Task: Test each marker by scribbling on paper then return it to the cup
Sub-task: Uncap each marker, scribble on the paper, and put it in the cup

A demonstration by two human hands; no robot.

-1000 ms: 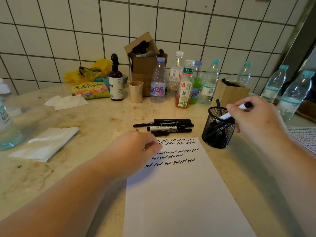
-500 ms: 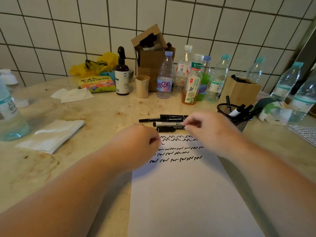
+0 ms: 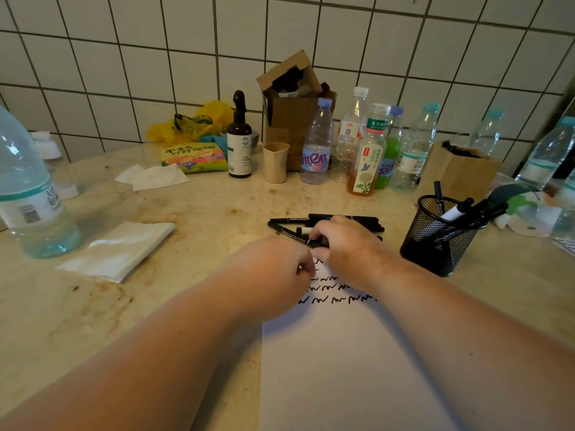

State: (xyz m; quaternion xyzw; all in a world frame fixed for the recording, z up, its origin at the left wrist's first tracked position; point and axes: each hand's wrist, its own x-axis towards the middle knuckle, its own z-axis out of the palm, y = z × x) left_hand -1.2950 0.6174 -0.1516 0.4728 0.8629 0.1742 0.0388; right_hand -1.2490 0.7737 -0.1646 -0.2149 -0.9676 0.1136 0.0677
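A white sheet of paper (image 3: 348, 362) lies in front of me with rows of black scribbles (image 3: 339, 298) near its top. Beyond its top edge lies a pile of several black markers (image 3: 357, 219). My right hand (image 3: 345, 244) is on that pile, its fingers curled round one black marker (image 3: 292, 234) whose end points left. My left hand (image 3: 267, 275) rests as a loose fist on the paper's top left corner and holds nothing that I can see. A black mesh cup (image 3: 435, 241) stands right of the pile with several markers in it.
Bottles (image 3: 367, 150), a brown spray bottle (image 3: 239, 141), a beige cup (image 3: 275, 161) and a cardboard box (image 3: 292, 107) line the tiled wall. A big water bottle (image 3: 28, 194) stands at far left, with a folded tissue (image 3: 121, 248) beside it. A brown paper bag (image 3: 457, 172) sits behind the mesh cup.
My right hand left a white marker in the mesh cup, swung left to the pile and closed on a black marker. The left hand stayed on the paper.
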